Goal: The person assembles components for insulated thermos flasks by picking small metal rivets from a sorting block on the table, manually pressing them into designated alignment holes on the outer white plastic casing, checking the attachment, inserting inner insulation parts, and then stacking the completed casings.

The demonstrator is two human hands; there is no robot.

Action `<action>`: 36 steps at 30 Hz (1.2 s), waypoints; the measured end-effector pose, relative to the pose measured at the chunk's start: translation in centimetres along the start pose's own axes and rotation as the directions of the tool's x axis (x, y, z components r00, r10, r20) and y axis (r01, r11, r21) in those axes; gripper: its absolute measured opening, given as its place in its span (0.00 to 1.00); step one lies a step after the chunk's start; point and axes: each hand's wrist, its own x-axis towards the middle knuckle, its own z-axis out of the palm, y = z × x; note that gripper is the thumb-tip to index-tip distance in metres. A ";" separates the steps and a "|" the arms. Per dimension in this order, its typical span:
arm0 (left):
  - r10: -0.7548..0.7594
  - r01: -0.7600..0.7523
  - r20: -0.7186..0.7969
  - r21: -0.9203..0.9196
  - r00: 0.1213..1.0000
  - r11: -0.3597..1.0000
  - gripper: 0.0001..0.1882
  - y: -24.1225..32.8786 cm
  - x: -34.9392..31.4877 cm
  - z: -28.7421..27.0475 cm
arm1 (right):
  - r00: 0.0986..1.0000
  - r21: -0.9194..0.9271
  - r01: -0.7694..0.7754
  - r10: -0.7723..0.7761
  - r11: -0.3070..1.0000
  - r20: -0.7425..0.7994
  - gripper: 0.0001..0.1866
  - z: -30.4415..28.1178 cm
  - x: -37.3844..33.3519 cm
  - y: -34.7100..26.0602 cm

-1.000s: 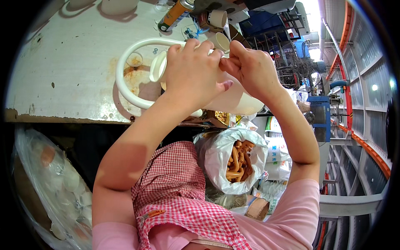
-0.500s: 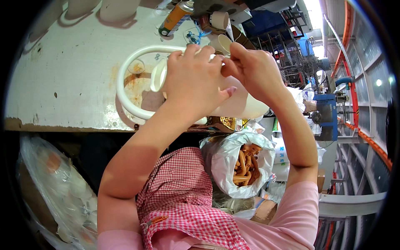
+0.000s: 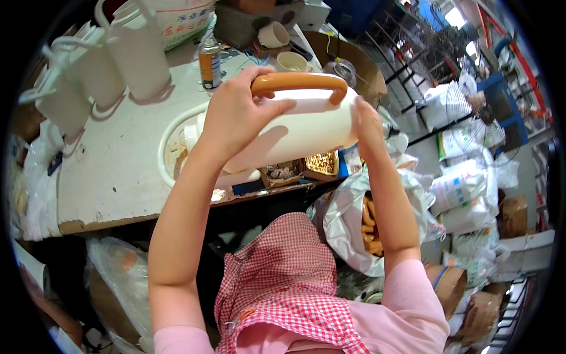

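Note:
A long cream-white plastic jug [image 3: 306, 130] lies on its side between my hands, above the worktable's front edge. Along its upper side runs a curved orange-brown handle [image 3: 295, 81]. My left hand [image 3: 233, 115] closes round the handle's left end, its thumb reaching along the jug's wall. At the jug's right end my right hand [image 3: 369, 127] grips the end; part of its fingers are hidden behind it. Under and beside the jug, a white tube loop [image 3: 165, 150] shows on the table.
Several finished-looking white jugs [image 3: 138, 59] stand at the far left. Behind my hands are a spray can [image 3: 209, 64] and a cup [image 3: 292, 61]. Boxes of small metal parts [image 3: 321, 163] sit at the front edge. A bag of orange handles [image 3: 348, 227] hangs below, beside my right forearm.
The jug now lies level, with an orange handle showing along its top. My hands have moved apart, the right one to the jug's end. The view has turned, bringing more jugs into sight.

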 end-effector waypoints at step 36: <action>-0.459 0.476 -0.539 -0.119 0.706 0.871 0.15 -5.7 -22.2 -18.9 | 0.911 -0.862 0.399 -0.030 0.312 0.411 0.10 2.3 -5.6 7.4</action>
